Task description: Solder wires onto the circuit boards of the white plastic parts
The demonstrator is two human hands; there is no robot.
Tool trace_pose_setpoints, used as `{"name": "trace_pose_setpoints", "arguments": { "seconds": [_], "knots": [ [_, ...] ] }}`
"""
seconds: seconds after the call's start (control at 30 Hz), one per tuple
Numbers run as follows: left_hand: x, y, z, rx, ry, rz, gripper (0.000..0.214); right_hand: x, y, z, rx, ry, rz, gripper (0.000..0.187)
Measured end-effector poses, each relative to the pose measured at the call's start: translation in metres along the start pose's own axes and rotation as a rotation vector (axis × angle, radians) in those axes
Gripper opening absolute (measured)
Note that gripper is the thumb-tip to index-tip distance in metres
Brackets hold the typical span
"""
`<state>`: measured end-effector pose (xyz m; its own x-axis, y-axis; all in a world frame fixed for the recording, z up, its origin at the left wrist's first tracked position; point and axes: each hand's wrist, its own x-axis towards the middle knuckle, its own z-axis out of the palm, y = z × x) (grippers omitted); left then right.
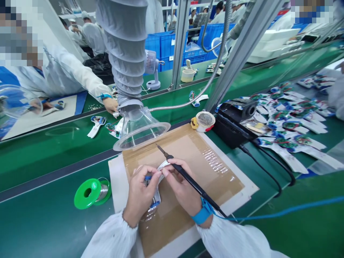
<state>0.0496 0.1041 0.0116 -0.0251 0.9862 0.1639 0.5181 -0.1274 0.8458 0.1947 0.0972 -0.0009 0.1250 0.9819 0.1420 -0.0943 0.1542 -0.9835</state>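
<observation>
**Soldering iron (188, 177) and white-blue part (162, 166) held above cardboard mat (206, 175)**

Part is gripped in the left hand (139, 191), narrow hold, fingers curled around it, with its blue end showing below the hand, over the mat's near half. Iron is held pen-style in the right hand (181, 184), narrow hold, tip angled up and left, just clear of the part. Part's white strip is touched by the right fingertips (164, 171). Blue wrist strap (203, 211) is worn on the right wrist.

Green solder spool (92, 193) is placed on the green bench (40, 225), left of the mat. Clear fume hood (141, 129) is hung over the mat's far edge. Tape roll (203, 121) and black soldering station (233, 125) are placed past the far right corner. White tagged parts (290, 122) are spread along the bench's right side.
</observation>
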Motion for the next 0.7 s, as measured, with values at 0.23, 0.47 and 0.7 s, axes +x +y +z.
{"name": "trace_pose_setpoints", "arguments": {
  "seconds": [0.23,0.47,0.7],
  "knots": [
    [0.0,0.001,-0.003,-0.14,-0.022,-0.136,0.026,0.001,-0.003,0.003,-0.025,0.038,-0.047,0.019],
    [0.003,-0.002,-0.007,-0.25,-0.126,-0.277,0.032,-0.003,0.006,0.003,-0.091,-0.006,-0.098,0.018],
    [-0.003,-0.007,0.006,-0.153,-0.035,-0.216,0.03,-0.004,0.02,0.005,-0.161,-0.036,-0.154,0.017]
  ]
}}
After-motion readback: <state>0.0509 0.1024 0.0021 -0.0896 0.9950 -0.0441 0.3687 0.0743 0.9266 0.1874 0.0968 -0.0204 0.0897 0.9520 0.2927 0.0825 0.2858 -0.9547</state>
